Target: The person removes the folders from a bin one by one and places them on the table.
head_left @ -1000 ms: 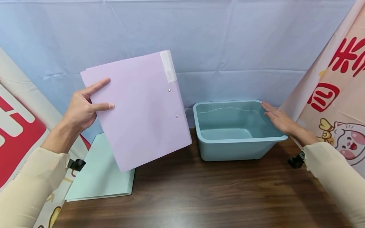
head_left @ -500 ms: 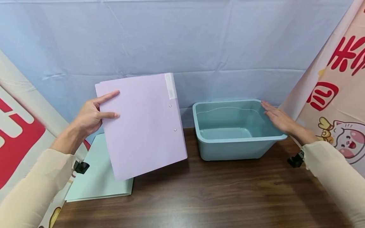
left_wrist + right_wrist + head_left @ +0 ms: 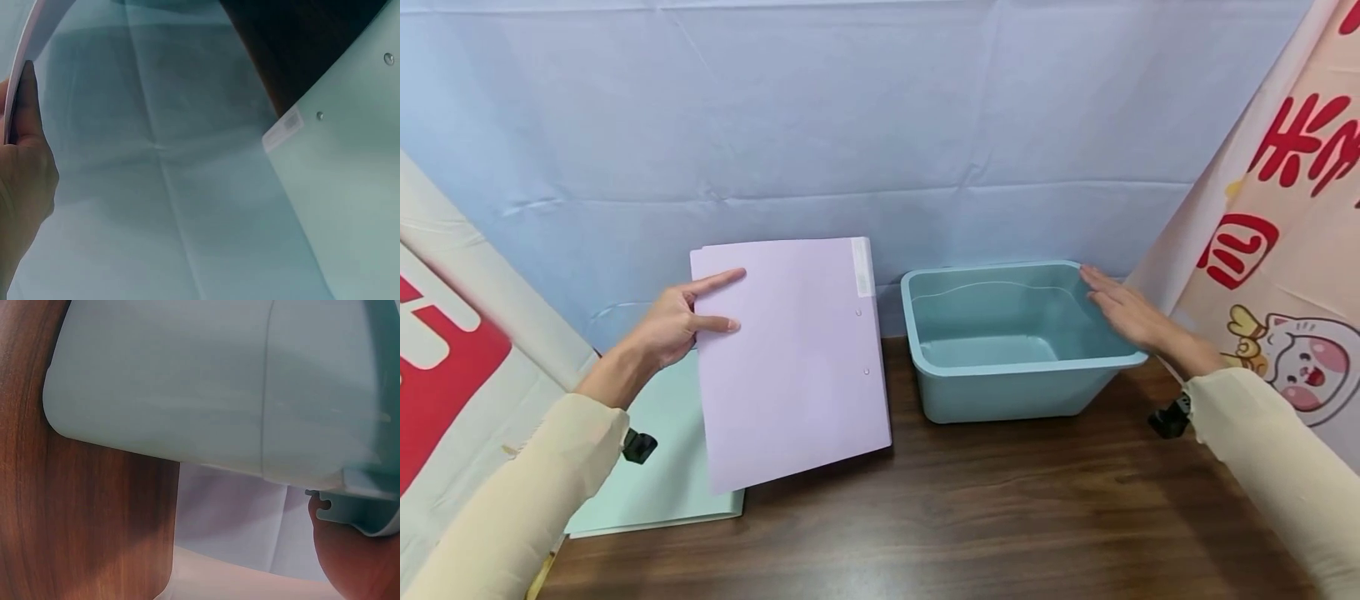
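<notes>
My left hand [image 3: 672,327] grips a lilac ring-binder folder [image 3: 793,367] by its left edge, thumb and index finger lying across the cover. The folder is held up and slightly tilted, with a white spine label [image 3: 862,268] at the top right and two rivets below it. Its other fingers are behind the folder, as the left wrist view shows. To the right, a blue-green plastic bin [image 3: 1000,392] stands on the table. My right hand [image 3: 1126,312] rests on the bin's right rim with fingers extended. The right wrist view has a fingertip [image 3: 350,556] right under the rim.
A mint green folder [image 3: 658,458] lies flat on the wooden table [image 3: 925,517] at the left, partly covered by the lilac one. Pale blue cloth [image 3: 850,108] hangs behind; printed banners [image 3: 1292,233] flank both sides.
My left hand has lowered the lilac folder and moved it a little to the right, turning it more upright. The right hand stays on the bin rim.
</notes>
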Demonstrator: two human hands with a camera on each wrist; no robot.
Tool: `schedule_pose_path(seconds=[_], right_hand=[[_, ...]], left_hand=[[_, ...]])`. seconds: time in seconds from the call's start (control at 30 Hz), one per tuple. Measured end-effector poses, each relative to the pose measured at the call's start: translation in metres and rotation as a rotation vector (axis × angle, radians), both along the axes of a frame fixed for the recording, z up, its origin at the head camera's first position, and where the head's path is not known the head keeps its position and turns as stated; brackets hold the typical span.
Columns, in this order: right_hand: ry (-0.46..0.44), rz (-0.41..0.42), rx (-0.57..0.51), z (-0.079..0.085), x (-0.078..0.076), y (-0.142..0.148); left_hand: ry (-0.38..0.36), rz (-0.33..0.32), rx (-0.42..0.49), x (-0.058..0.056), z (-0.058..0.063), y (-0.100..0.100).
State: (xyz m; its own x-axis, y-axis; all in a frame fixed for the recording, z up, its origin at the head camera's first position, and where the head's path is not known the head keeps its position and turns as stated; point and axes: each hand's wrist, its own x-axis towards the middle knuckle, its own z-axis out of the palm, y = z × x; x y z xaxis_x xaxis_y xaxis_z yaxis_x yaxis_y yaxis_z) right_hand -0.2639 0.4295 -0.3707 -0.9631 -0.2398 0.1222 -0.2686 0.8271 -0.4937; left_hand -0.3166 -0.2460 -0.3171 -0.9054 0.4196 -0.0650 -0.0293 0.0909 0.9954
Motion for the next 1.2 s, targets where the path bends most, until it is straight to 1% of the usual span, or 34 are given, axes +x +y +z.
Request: schedule_pose_path(seconds=[0.1, 0.37, 0.53, 0.67, 0.8, 0.9, 1.03, 1.2], right_hand=[[-0.006, 0.000, -0.003, 0.000, 0.000, 0.000], [-0.007, -0.014, -0.002, 0.001, 0.000, -0.001], [0.006, -0.009, -0.004, 0.000, 0.000, -0.001], [0.011, -0.003, -0.011, -0.001, 0.000, 0.000], [0.010, -0.004, -0.017, -0.002, -0.001, 0.001], [0.012, -0.009, -0.022, -0.003, 0.000, 0.000], [0.014, -0.010, -0.028, -0.003, 0.000, 0.000], [0.019, -0.013, -0.040, -0.003, 0.000, 0.000]], left_hand=[[-0.014, -0.005, -0.006, -0.004, -0.008, 0.003], [-0.008, -0.012, -0.061, -0.015, -0.027, 0.010], [-0.023, -0.012, -0.077, -0.020, -0.038, 0.012], [-0.023, -0.009, -0.087, -0.024, -0.047, 0.013], [-0.017, -0.020, -0.114, -0.028, -0.056, 0.014], [-0.006, -0.037, -0.143, -0.031, -0.061, 0.014], [-0.026, -0.050, -0.161, -0.034, -0.068, 0.017], [-0.037, -0.039, -0.187, -0.039, -0.076, 0.023]])
